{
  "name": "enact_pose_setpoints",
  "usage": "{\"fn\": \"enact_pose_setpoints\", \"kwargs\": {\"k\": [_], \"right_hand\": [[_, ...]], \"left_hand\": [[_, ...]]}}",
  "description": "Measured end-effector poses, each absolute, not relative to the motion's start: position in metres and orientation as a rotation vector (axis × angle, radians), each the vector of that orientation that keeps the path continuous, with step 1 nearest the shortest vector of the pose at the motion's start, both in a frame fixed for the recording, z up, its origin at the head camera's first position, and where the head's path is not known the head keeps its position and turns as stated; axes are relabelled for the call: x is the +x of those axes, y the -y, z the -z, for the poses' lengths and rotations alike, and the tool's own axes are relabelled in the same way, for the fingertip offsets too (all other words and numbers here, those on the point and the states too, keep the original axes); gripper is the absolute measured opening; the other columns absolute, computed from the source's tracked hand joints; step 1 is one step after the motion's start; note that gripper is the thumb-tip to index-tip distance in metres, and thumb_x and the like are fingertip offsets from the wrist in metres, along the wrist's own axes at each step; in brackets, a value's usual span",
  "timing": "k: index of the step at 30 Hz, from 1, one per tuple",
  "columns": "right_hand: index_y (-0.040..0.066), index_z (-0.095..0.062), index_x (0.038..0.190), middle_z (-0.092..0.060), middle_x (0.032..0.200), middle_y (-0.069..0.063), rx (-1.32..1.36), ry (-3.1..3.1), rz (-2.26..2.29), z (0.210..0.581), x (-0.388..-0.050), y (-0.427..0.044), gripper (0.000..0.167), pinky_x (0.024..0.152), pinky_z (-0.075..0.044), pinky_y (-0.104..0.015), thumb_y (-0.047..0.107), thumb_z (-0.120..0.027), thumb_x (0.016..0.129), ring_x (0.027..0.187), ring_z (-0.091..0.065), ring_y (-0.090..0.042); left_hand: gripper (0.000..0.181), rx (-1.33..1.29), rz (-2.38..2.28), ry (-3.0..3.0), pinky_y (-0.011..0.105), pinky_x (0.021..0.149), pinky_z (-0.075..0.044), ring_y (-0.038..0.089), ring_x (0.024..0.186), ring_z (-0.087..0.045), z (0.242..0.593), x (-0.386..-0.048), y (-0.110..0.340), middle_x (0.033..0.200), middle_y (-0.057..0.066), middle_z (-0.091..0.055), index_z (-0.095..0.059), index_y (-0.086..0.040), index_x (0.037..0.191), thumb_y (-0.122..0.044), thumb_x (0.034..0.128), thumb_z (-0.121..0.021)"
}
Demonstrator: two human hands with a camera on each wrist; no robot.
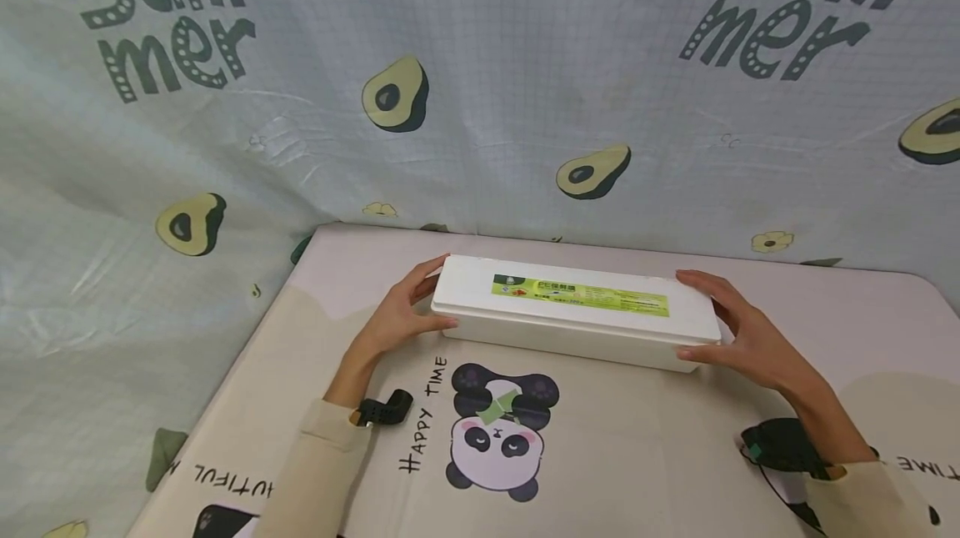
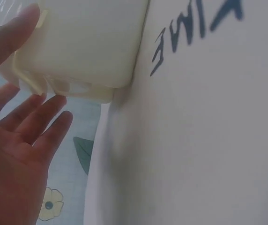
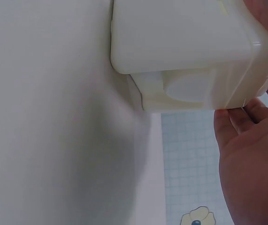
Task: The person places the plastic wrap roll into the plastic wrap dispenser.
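Note:
A long white cling film box [image 1: 570,334] with a green and yellow label [image 1: 581,294] on its lid lies across the table, angled slightly. At its left end my left hand [image 1: 401,309] grips it, thumb on the near side and fingers at the far side. My right hand [image 1: 742,334] holds the opposite end the same way. In the left wrist view, the left fingertips [image 2: 56,101] touch the end of the box [image 2: 87,42]. The right wrist view has the other end of the box [image 3: 181,37] against the right fingers [image 3: 225,124].
The pale tablecloth [image 1: 622,446] carries a printed panda [image 1: 497,455] and lettering. Behind the table hangs a light curtain [image 1: 480,104] with avocado prints, which also runs along the left side. A black wrist device [image 1: 783,444] sits by the right forearm.

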State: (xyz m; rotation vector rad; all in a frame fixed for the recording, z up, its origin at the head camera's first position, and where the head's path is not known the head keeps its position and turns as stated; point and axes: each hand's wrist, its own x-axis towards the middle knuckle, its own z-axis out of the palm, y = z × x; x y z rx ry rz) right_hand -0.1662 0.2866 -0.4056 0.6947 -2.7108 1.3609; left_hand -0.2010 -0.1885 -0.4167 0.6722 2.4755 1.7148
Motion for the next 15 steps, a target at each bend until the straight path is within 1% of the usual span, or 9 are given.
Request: {"fn": "enact_pose_setpoints", "kwargs": {"k": [3,6,11,15], "right_hand": [[0.022,-0.032,0.150,-0.026,0.150,-0.001,0.699,2.716,-1.362,0.4051,-0.1659,-0.2855,0.097,0.097,-0.024,-0.005,0.005,-0.085,0.069,0.129,-0.026,0.001],[0.022,-0.032,0.150,-0.027,0.149,-0.001,0.707,2.709,-1.375,0.4046,-0.1653,-0.2845,0.097,0.096,-0.025,-0.006,0.005,-0.085,0.070,0.129,-0.027,0.000],[0.022,-0.031,0.150,-0.027,0.150,0.000,0.710,2.712,-1.378,0.4035,-0.1639,-0.2841,0.097,0.093,-0.027,-0.006,0.006,-0.085,0.070,0.128,-0.029,0.001],[0.022,-0.031,0.150,-0.027,0.150,-0.001,0.720,2.709,-1.362,0.4027,-0.1629,-0.2840,0.097,0.094,-0.026,-0.006,0.006,-0.084,0.071,0.129,-0.029,0.001]], "left_hand": [[0.092,0.660,-1.712,-2.472,0.054,0.107,-0.026,0.030,0.133,-0.038,0.4142,-0.1990,0.1893,0.148,0.008,-0.038,-0.033,-0.018,0.149,-0.011,0.0733,-0.084],[0.092,0.671,-1.720,-2.462,0.053,0.107,-0.026,0.031,0.133,-0.037,0.4138,-0.1980,0.1895,0.148,0.010,-0.037,-0.033,-0.016,0.149,-0.009,0.0726,-0.084],[0.092,0.704,-1.726,-2.463,0.047,0.109,-0.027,0.033,0.134,-0.035,0.4154,-0.1987,0.1883,0.148,0.012,-0.035,-0.031,-0.012,0.148,-0.005,0.0721,-0.083],[0.092,0.726,-1.734,-2.455,0.046,0.110,-0.026,0.032,0.136,-0.033,0.4161,-0.2001,0.1871,0.149,0.013,-0.034,-0.030,-0.008,0.148,-0.004,0.0723,-0.083]]}}
